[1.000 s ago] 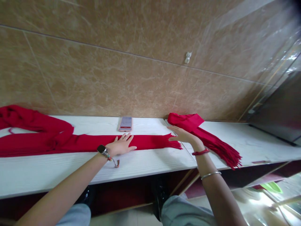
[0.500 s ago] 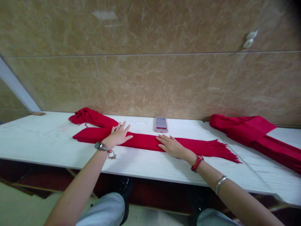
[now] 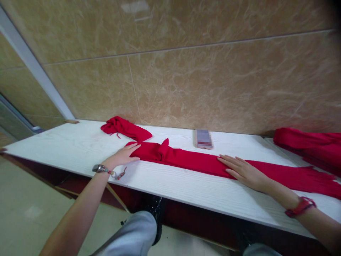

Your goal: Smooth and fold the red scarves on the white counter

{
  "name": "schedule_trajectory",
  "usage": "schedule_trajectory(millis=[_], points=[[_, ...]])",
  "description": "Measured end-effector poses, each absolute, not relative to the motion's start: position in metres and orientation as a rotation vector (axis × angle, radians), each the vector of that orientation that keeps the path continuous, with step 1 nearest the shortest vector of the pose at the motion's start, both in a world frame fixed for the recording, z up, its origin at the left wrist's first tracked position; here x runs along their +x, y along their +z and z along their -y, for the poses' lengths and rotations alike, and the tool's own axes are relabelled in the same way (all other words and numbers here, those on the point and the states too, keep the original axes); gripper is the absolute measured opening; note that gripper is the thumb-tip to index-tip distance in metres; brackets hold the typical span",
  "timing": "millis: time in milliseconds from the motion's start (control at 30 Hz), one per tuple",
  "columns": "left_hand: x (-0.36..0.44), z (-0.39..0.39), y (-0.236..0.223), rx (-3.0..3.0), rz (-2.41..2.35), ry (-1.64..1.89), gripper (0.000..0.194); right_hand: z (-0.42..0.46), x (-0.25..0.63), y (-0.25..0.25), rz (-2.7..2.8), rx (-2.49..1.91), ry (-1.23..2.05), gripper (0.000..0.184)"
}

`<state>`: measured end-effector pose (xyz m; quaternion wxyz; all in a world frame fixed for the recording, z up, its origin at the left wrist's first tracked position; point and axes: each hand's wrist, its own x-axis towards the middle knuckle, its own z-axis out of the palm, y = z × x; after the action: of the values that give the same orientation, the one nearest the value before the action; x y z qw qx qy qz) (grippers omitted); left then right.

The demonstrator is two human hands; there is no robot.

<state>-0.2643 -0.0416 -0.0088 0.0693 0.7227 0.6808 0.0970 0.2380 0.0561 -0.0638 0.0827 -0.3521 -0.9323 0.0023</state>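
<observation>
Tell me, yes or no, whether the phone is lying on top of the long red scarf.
No, the phone lies on the white counter, between the long red scarf and the wall.

Long scarf [image 3: 198, 162]: solid red. Bundled cloth [image 3: 128, 128] behind: same red. Folded cloth [image 3: 301, 142], right edge: likewise red. Counter [image 3: 176, 183]: white, faint wood-grain streaks. Wall tiles [image 3: 202, 85]: tan-brown, paler marbled veining. Phone [image 3: 204, 138]: pinkish rim, grey screen, reddish band. Wristband [image 3: 300, 207]: red. Trousers [image 3: 133, 234]: pale blue-grey. Shoe [image 3: 159, 217]: black. Floor [image 3: 34, 213]: pale grey-green.

The view's right edge crops the folded scarf [image 3: 306, 145]; pixelation obscures the smartphone screen [image 3: 204, 137]; the right hand [image 3: 247, 173] hides part of the fringed scarf [image 3: 194, 161].
</observation>
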Motion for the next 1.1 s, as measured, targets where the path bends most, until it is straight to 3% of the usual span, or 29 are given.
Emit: schedule_trajectory(millis=[133,367,533,667,800,1100], points=[[-0.280,0.051,-0.002,2.206,-1.955,0.454,0.059,-0.059,0.250,-0.068,2.777,-1.041,0.016,0.052],[-0.285,0.050,-0.008,1.630,-1.917,1.035,0.077,-0.069,0.257,-0.073,2.779,-1.063,0.032,0.051],[-0.274,0.047,-0.019,1.415,-1.779,1.375,0.083,-0.048,0.192,-0.046,2.779,-0.930,-0.004,0.055],[-0.269,0.049,-0.031,1.477,-2.017,1.384,0.089,-0.026,0.126,-0.028,2.864,-0.740,0.113,0.058],[-0.266,0.051,-0.033,1.495,-2.259,1.328,0.084,-0.021,0.101,-0.035,2.890,-0.691,0.118,0.059],[-0.320,0.061,0.012,1.710,-2.569,1.163,0.079,-0.024,0.104,-0.049,2.832,-0.670,0.019,0.054]])
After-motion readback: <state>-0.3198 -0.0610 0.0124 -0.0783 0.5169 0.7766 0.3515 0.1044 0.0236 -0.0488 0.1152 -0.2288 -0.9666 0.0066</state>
